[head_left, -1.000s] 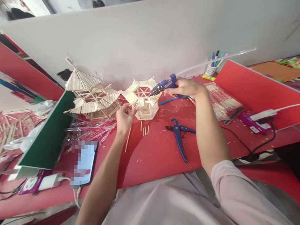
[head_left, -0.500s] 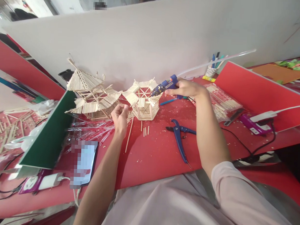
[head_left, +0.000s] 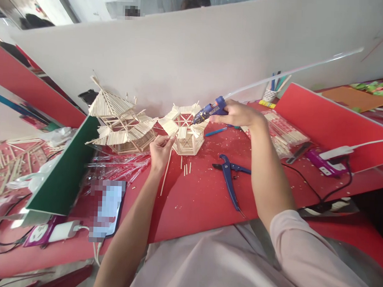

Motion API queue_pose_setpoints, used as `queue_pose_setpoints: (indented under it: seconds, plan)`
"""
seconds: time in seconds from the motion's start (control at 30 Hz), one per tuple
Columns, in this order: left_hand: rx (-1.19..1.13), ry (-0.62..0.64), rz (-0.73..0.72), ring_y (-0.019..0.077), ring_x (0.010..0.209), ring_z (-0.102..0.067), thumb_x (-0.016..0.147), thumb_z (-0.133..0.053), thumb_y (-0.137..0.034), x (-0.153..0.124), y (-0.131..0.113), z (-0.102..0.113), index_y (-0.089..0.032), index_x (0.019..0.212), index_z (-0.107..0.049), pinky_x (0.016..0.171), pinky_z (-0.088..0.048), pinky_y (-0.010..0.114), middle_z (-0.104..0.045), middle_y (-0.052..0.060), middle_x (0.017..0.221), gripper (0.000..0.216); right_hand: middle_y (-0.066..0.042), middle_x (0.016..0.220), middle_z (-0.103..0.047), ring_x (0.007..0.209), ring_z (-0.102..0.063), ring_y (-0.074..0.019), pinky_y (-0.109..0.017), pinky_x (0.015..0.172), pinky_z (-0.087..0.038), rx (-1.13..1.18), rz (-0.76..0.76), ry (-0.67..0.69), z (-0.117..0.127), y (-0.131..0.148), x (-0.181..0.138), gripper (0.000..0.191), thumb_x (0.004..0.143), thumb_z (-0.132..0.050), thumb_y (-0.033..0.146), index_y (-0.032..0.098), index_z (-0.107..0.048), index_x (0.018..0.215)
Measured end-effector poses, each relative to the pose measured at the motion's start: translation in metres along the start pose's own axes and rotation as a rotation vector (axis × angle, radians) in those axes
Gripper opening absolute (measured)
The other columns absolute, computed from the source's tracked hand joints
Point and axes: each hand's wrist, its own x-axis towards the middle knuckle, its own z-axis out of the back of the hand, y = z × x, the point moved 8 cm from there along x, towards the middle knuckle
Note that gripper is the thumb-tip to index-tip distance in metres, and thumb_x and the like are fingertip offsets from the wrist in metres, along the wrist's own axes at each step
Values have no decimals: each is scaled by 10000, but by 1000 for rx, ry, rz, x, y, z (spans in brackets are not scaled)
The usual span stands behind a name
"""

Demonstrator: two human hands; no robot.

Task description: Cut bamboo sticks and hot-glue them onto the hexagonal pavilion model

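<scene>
My right hand (head_left: 238,113) is wrapped round a blue hot glue gun (head_left: 208,110), with a long clear glue stick (head_left: 294,71) poking out of its back. The gun's nozzle points down at the roof of a small six-sided stick pavilion (head_left: 187,145). At the pavilion's left side, my left hand (head_left: 161,150) is closed in a pinch; whatever its fingertips hold is too small to make out. Left of it stands a taller stick pagoda (head_left: 116,128) with tiered roofs. Several short sticks (head_left: 187,168) and one long stick (head_left: 165,176) lie in front.
Blue cutters (head_left: 229,182) lie on the red table (head_left: 195,210). Bundled sticks (head_left: 282,132), a pen cup (head_left: 270,94) and a purple power strip (head_left: 325,164) are at the right. A phone (head_left: 109,209), plastic wrap (head_left: 118,166) and a green divider (head_left: 64,176) occupy the left.
My left hand has moved slightly right, its fingertips now at the small pavilion's edge. The glue gun stays over the roof, its nozzle nearly in the same place. The whole view has shifted slightly.
</scene>
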Motion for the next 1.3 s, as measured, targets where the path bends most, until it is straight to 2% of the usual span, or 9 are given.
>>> queue_pose_setpoints:
  seconds: [0.13, 0.27, 0.47, 0.6, 0.83, 0.93, 1.07, 1.17, 1.3]
  plan:
    - [-33, 3, 85, 93, 544, -404, 816, -722, -396, 0, 6, 6, -182, 748, -607, 507, -316, 227, -496, -34, 626, 252, 14, 723, -559, 712, -466, -153, -300, 683, -347, -95, 10, -11, 1, 6, 2, 345, 892, -624, 525, 186, -650, 837]
    - [-124, -93, 83, 89, 487, -261, 953, -541, -417, 1, -3, 21, -214, 631, -372, 460, -225, 235, -324, -55, 571, 417, 37, 650, -473, 642, -405, -136, -300, 640, -307, -145, -26, -19, 1, 4, 2, 318, 887, -632, 493, 199, -615, 767]
    - [194, -243, -201, 120, 679, -474, 866, -631, -209, 2, -41, 44, -206, 633, -401, 638, -430, 243, -474, -4, 697, 328, 39, 643, -458, 632, -395, -141, -304, 631, -289, -169, -22, -38, -2, 1, 5, 289, 887, -634, 480, 211, -622, 779]
    - [282, -190, -240, 142, 874, -619, 840, -585, -105, 4, -44, 43, -216, 868, -561, 791, -510, 271, -643, 42, 943, 117, 41, 612, -449, 613, -389, -140, -306, 620, -280, -190, -54, -33, -3, 0, 6, 322, 886, -632, 502, 211, -612, 750]
    - [530, -94, -131, 153, 740, -667, 884, -632, -214, 11, -32, 49, -225, 890, -686, 740, -477, 281, -727, 15, 822, 56, 38, 611, -460, 596, -398, -136, -305, 605, -281, -207, -65, -34, -4, 4, 6, 317, 878, -628, 506, 210, -631, 765]
    - [707, -13, -110, 182, 694, -642, 920, -609, -266, 12, -33, 49, -230, 881, -728, 684, -436, 289, -708, 22, 724, 131, 38, 608, -454, 598, -401, -139, -307, 601, -282, -208, -64, -33, -4, 6, 6, 305, 880, -625, 497, 214, -631, 765]
    - [732, 14, -144, 205, 802, -660, 891, -566, -131, 11, -40, 47, -256, 1036, -745, 687, -432, 287, -761, 52, 916, 261, 42, 593, -431, 588, -393, -138, -309, 594, -281, -207, -57, -38, -4, 6, 6, 326, 882, -624, 498, 220, -589, 715]
    - [713, 18, -137, 199, 782, -654, 836, -644, -137, 11, -42, 48, -257, 962, -737, 665, -421, 284, -755, 46, 918, 197, 45, 582, -415, 581, -387, -136, -309, 593, -282, -216, -55, -42, -3, 5, 6, 351, 884, -623, 507, 223, -559, 689]
    - [757, 115, -126, 166, 563, -529, 835, -712, -281, 13, -41, 44, -239, 724, -674, 564, -339, 275, -618, 10, 612, 125, 42, 591, -443, 591, -397, -138, -308, 595, -285, -209, -55, -46, -3, 4, 6, 341, 886, -619, 506, 221, -573, 703]
